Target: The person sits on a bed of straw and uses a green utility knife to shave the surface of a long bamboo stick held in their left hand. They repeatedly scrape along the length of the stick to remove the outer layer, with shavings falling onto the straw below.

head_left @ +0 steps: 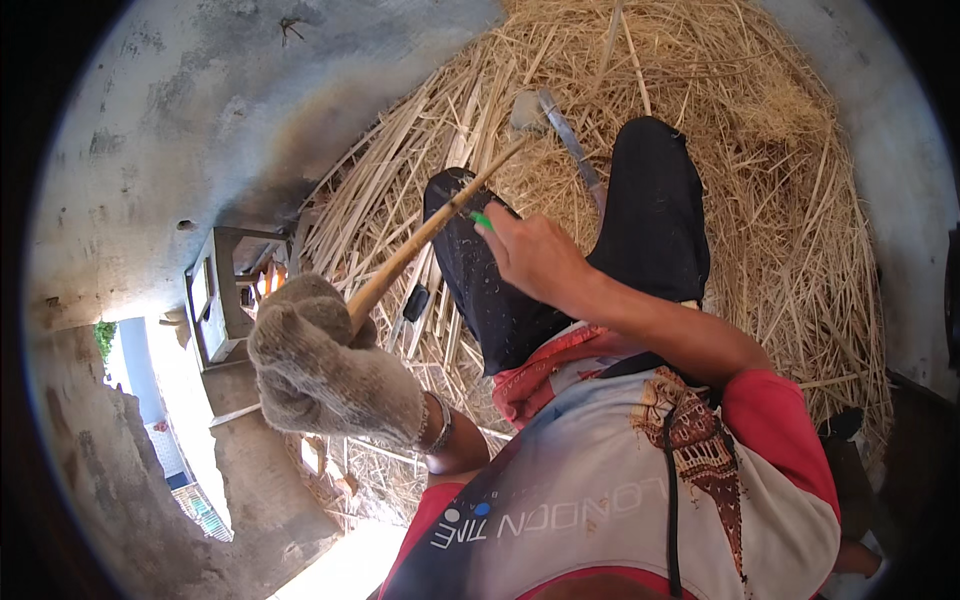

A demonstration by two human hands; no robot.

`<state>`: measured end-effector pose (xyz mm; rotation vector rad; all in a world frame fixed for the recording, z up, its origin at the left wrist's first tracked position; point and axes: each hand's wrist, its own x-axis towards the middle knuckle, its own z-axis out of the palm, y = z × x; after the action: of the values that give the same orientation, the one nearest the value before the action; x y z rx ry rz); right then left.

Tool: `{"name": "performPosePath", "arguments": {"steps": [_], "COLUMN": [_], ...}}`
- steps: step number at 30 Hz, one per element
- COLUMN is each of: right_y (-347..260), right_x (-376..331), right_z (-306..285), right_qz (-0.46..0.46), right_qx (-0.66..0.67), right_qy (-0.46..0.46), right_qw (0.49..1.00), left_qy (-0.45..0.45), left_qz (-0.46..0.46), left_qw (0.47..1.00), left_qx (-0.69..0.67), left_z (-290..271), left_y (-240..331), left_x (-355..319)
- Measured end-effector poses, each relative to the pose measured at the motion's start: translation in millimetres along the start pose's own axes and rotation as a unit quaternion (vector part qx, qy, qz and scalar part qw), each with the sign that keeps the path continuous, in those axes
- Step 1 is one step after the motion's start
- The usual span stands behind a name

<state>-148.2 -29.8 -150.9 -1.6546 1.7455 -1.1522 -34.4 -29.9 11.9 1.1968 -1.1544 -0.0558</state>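
My left hand, in a grey-brown knitted glove, is closed round the thick end of a pale wooden stick. The stick slants up and to the right across my left knee, narrowing toward its far tip. My bare right hand is closed on a small green-ended thing beside the middle of the stick. Most of that thing is hidden by my fingers, so its kind cannot be made out. Light shavings are scattered over my dark trousers.
Straw and split strips cover the floor. Ahead, a long blade lies near a grey stone. A black-handled tool lies by my left leg. A small wooden frame stands by the left wall, and a concrete wall curves around.
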Motion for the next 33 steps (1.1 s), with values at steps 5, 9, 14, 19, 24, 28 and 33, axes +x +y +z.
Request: {"name": "performPosePath", "arguments": {"steps": [5, 9, 14, 19, 24, 28, 33], "right_y": [46.8, -3.8, 0.7, -27.1, -35.6, -17.3, -23.9], "right_x": [-0.9, -10.1, 4.9, -4.2, -1.8, -11.9, 2.5], "right_z": [2.2, -5.4, -14.7, -28.3, -35.5, -18.1, -28.4], "right_qz": [0.035, -0.007, 0.028, 0.013, 0.014, 0.026, 0.010], "right_qx": [-0.025, 0.075, 0.058, 0.034, 0.009, 0.008, 0.010], "right_qy": [-0.008, 0.001, -0.028, -0.028, -0.033, -0.015, -0.026], "right_qw": [0.999, 0.997, 0.998, 0.999, 0.999, 1.000, 1.000], "left_qy": [-0.123, -0.036, -0.043, 0.011, -0.029, -0.043, -0.094], "left_qz": [0.051, -0.096, -0.048, -0.050, 0.002, -0.004, 0.081], "left_qw": [0.991, 0.994, 0.997, 0.996, 1.000, 0.998, 0.987], "left_qx": [-0.014, 0.029, 0.043, -0.073, 0.003, -0.047, -0.101], "left_z": [-22.4, -8.8, -3.7, -0.5, -2.3, -2.4, -8.9], "left_y": [-8.0, 8.9, 4.1, 4.8, 5.5, 2.2, -2.7], "left_x": [-1.6, -10.1, -1.4, -12.6, -6.0, -13.0, -2.3]}}
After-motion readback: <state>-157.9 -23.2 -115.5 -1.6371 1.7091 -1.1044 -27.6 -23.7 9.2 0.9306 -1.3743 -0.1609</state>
